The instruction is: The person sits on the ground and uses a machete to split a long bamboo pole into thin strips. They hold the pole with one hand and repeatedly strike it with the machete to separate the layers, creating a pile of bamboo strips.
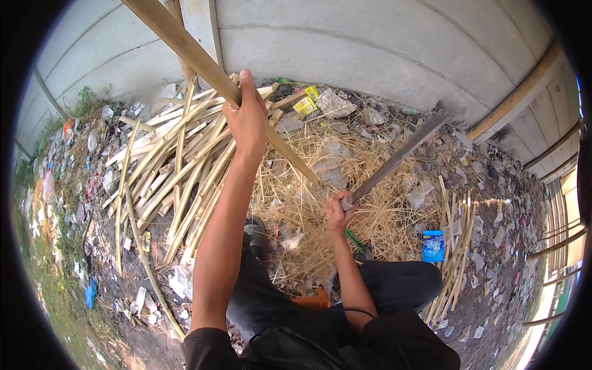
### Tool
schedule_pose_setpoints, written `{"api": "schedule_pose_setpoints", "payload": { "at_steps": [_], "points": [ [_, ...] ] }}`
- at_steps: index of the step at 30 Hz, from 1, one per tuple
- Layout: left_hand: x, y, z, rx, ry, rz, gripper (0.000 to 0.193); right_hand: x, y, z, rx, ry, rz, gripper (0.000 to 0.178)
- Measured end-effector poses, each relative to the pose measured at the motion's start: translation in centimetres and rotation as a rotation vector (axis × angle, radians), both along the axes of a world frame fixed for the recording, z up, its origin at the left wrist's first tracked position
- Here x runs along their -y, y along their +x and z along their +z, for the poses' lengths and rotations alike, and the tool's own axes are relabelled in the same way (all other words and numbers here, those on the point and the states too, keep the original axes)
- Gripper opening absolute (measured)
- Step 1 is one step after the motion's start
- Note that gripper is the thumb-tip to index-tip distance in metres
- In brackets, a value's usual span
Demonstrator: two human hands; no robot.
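My left hand (pixel 248 120) is wrapped round a long bamboo pole (pixel 185 49), which slants from the upper left down to the middle. The pole's lower end comes close to my right hand (pixel 338 211); whether they touch I cannot tell. That right hand is closed on a machete (pixel 398 159), its long dark blade pointing up and to the right, away from the pole. Beneath both hands lies a heap of thin bamboo shavings (pixel 370 228). Left of my left forearm is a big pile of split bamboo strips (pixel 176 154).
A smaller bundle of bamboo strips (pixel 457 246) lies at the right, beside a blue packet (pixel 433 245). A grey panel wall (pixel 370 49) stands along the far side. A stone chunk (pixel 336 103) and yellow packets (pixel 306 102) lie near it. Scattered litter covers the ground.
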State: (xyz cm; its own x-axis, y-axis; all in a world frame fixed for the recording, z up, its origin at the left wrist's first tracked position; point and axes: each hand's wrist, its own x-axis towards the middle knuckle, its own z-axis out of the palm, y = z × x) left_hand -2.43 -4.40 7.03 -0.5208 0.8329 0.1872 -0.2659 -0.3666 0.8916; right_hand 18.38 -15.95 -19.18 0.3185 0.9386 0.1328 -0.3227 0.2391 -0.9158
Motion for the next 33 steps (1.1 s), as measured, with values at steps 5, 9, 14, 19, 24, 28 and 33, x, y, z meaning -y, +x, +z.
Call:
{"api": "schedule_pose_setpoints", "payload": {
  "at_steps": [5, 9, 14, 19, 24, 28, 33],
  "points": [
    [-0.1, -1.3, 0.4, -0.010, 0.016, -0.048, 0.055, 2.6, 1.9, -16.2, 0.148, -0.984, 0.332, 0.013],
    [0.3, -1.4, -0.7, -0.077, -0.016, -0.211, 0.057, 4.1, 2.2, -15.2, -0.379, -0.876, 0.571, 0.018],
    [0.2, -1.0, -0.7, -0.139, 0.122, -0.414, 0.058, 4.5, 3.8, -15.2, -0.887, -0.589, 0.803, 0.016],
    [0.1, -1.3, -0.5, -0.028, 0.020, -0.155, 0.054, 3.5, 1.8, -12.5, -0.153, -0.921, 0.368, 0.018],
    [0.1, 0.8, 0.0, -0.072, 0.065, -0.088, 0.049, 0.1, 0.4, -2.3, -0.053, -0.466, 0.166, 0.016],
    [0.3, 1.9, -0.2, -0.115, 0.046, -0.103, 0.049, -2.0, 1.4, 11.4, -0.107, 0.165, 0.254, 0.016],
    [0.7, 3.2, 0.5, -0.179, 0.044, -0.067, 0.058, -0.6, 0.0, 1.1, -0.125, 0.132, 0.005, 0.014]
  ]
}}
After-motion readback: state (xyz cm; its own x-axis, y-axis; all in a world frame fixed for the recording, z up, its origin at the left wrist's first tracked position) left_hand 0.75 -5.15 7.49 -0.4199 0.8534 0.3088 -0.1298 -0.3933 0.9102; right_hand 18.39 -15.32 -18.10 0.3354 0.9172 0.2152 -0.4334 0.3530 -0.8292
